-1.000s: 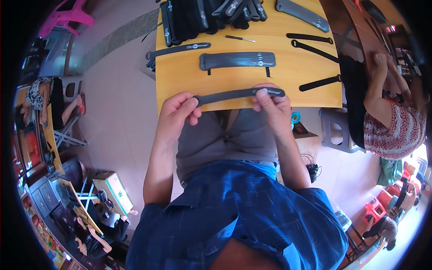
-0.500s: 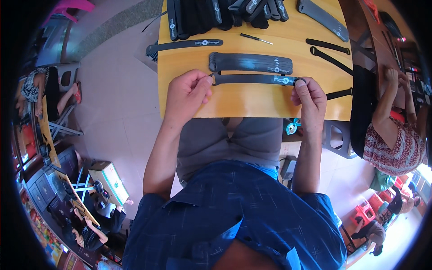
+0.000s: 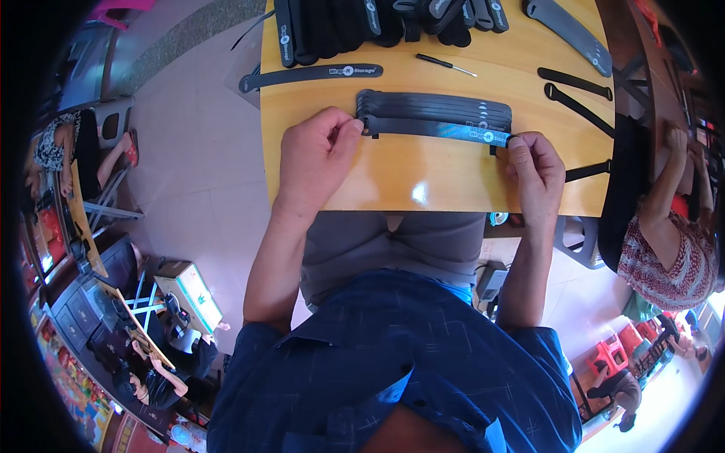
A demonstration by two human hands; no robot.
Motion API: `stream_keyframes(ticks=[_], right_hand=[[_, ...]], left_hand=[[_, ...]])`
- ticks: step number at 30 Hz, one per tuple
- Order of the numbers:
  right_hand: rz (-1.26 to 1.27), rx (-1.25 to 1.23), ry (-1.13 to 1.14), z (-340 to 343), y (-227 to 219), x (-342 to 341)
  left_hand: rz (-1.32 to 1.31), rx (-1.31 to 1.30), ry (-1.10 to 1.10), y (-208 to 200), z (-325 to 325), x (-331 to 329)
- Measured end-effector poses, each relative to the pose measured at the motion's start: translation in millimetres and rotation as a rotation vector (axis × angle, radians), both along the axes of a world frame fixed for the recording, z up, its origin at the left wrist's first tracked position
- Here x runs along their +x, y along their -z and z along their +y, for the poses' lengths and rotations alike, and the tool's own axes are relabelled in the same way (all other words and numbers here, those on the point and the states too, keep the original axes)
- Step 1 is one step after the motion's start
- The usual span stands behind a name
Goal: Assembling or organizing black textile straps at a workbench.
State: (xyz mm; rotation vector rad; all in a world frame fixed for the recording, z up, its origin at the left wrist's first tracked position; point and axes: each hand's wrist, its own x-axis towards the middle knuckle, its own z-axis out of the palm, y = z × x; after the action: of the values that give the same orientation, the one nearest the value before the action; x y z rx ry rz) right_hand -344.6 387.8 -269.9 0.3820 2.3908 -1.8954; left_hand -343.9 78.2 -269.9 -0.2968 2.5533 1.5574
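A dark grey strap [image 3: 411, 127] with white print near its right end is stretched level between my hands. My left hand [image 3: 317, 158] is closed, pinching its left end. My right hand [image 3: 538, 174] grips the right end between thumb and fingers. Just beyond it lies a neat stack of like grey straps [image 3: 430, 104], overlapped by the held strap along its near edge. Short black tabs poke out below the held strap close to both ends.
Further back are one loose strap [image 3: 313, 75], a small screwdriver [image 3: 445, 64] and a heap of black straps [image 3: 332, 34]. A grey strap bundle [image 3: 570, 36] and thin black straps [image 3: 578, 106] lie on the wooden table's [image 3: 453, 177] right side. Other people sit nearby.
The held strap has moved away from me, up against the stack, and now overlaps its near edge. Both hands keep their grip on its ends. The view has shifted slightly.
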Motion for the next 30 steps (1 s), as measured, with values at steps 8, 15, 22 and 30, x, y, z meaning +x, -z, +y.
stream_keyframes(ticks=[8,15,22,30], right_hand=[[-0.014,0.034,-0.02,3.8,5.9,-2.1],[-0.048,0.052,0.024,0.3,3.2,-4.3],[-0.055,0.08,0.019,-1.9,1.2,-6.6],[-0.048,0.108,0.017,-0.7,5.1,-6.8]], left_hand=[[0.03,-0.122,0.042,-7.4,4.0,-3.0],[0.023,-0.133,0.04,-8.4,4.4,-5.3],[0.002,-0.158,0.043,-9.7,4.8,-7.4],[-0.007,-0.144,0.043,-9.2,4.0,-9.1]])
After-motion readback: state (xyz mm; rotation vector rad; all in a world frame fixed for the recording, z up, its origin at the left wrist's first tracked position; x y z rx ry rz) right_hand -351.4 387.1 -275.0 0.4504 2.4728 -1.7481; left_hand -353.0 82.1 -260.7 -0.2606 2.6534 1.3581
